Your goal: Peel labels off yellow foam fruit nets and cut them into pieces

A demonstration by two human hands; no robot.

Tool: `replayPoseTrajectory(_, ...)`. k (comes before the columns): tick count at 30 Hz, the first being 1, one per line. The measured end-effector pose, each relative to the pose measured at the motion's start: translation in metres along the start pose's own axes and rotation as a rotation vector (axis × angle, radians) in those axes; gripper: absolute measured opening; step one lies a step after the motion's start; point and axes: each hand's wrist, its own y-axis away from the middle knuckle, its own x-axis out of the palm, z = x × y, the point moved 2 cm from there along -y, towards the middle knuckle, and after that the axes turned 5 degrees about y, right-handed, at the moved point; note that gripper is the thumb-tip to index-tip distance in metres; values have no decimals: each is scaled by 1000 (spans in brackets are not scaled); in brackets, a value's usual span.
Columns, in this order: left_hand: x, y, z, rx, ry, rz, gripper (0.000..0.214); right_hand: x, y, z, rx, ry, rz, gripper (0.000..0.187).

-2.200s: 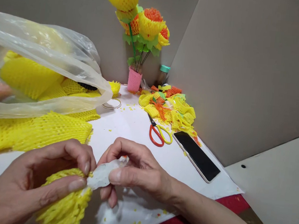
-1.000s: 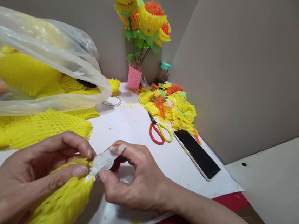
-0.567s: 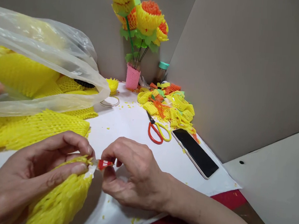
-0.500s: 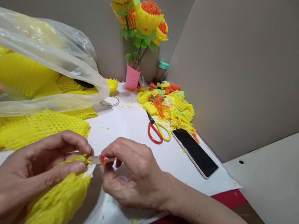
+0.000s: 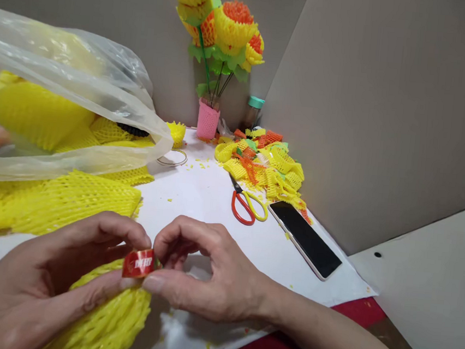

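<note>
My left hand (image 5: 54,272) grips the gathered end of a yellow foam net sleeve (image 5: 107,321), which hangs down toward the table's near edge. A small red label with white lettering (image 5: 139,263) sits at that end, pinched between my left thumb and the thumb and forefinger of my right hand (image 5: 202,276). Both hands are closed and meet just above the white table (image 5: 201,199).
A clear plastic bag (image 5: 71,93) of yellow foam nets lies at left over more nets (image 5: 69,197). Red-and-yellow scissors (image 5: 248,206) and a phone (image 5: 304,239) lie at right, by a scrap pile (image 5: 266,164). Foam flowers stand in a pink pot (image 5: 207,121) at the back corner.
The white strip that my right hand held stretched out from the net's end has been turned over and folded down. Its red printed face shows against the net.
</note>
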Motion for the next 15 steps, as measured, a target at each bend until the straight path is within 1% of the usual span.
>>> replayPoseTrajectory(4, 3, -1, -2, 16, 3, 9, 47, 3, 0, 0, -69, 59, -95, 7)
replayPoseTrajectory(7, 3, -1, -2, 28, 0, 15, 47, 0, -1, -1, -55, -3, -156, 6)
replayPoseTrajectory(9, 4, -1, -4, 35, -7, 16, 47, -2, -2, -1, -80, -31, -190, 8)
replayPoseTrajectory(13, 3, 1, -5, 45, -27, 10, 48, -4, -1, -1, -134, -32, -220, 12)
replayPoseTrajectory(15, -2, 8, 1, 42, -41, 2, 48, -3, -1, 1, -172, -51, -208, 13)
